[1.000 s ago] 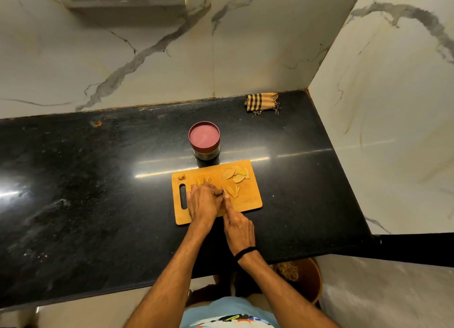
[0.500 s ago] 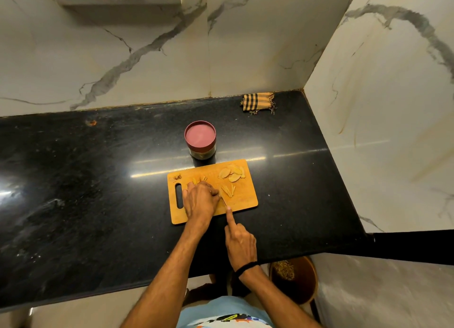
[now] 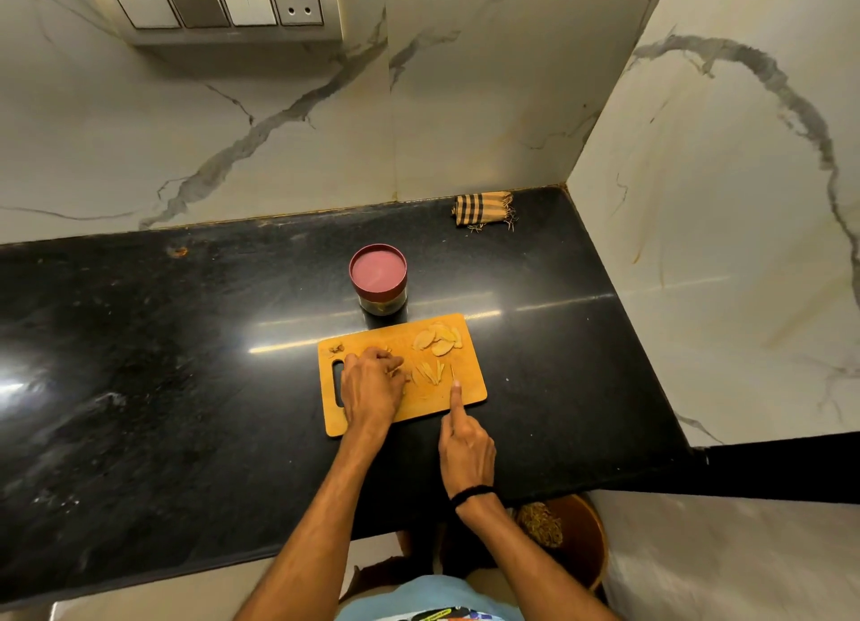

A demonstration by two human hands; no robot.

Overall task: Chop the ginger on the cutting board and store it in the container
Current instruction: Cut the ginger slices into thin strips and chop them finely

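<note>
A wooden cutting board lies on the black counter. Ginger slices are piled at its far right corner, and thin ginger strips lie in the middle. My left hand rests on the board's left half, its fingers curled down over a small ginger piece. My right hand is at the board's near edge and grips a knife. The index finger lies along the blade, and only the thin tip shows. A round container with a red lid stands closed just behind the board.
The black counter runs left from a corner between two marble walls. A folded checked cloth lies at the back right. A few scraps sit on the board's far left corner. A brown bin stands on the floor below the counter edge.
My right hand with the knife has drawn back and to the right, away from my left hand. More cut strips now lie uncovered in the board's middle.
</note>
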